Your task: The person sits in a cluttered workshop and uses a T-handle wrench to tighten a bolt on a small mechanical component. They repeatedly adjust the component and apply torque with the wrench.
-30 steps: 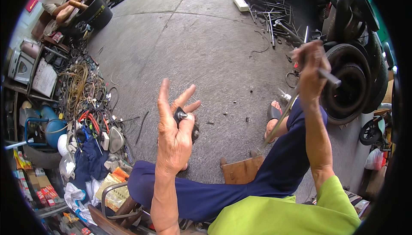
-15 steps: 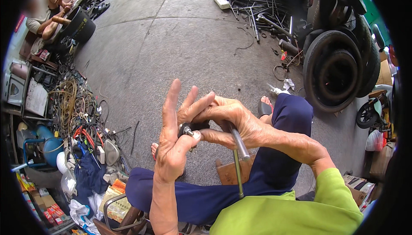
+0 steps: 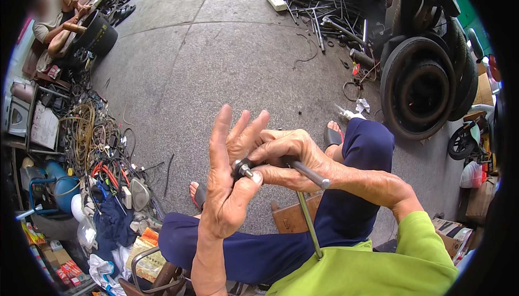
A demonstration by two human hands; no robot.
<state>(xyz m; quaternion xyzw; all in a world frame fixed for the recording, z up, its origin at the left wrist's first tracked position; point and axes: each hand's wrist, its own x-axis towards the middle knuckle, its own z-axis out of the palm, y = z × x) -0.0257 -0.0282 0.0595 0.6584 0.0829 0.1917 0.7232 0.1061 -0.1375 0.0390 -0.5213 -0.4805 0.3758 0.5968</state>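
In front of my lap, a small black round part with a metal stud [image 3: 245, 169] sits between my two hands. My left hand [image 3: 221, 188] presses its thumb against the stud and holds the part near the base of its fingers, which stretch upward. My right hand [image 3: 300, 158] has its index finger and thumb pinched at the part's other side. A dark grey metal rod [image 3: 311, 174] passes through my right hand. Below it, a thinner greenish metal rod [image 3: 308, 223] slants down to my green shirt. Whether the rods are joined is hidden by the hand.
A small wooden stool [image 3: 292, 219] stands between my legs. Cables and tubes [image 3: 89, 134] heap up at left, near a seated person [image 3: 57, 31] and a black bucket [image 3: 96, 34]. Metal rods [image 3: 330, 20] lie at the far right, beside stacked tyres [image 3: 419, 88].
Both hands have shifted slightly; the stud now points more toward me and to the right. Both rods' near ends have swung to the right.
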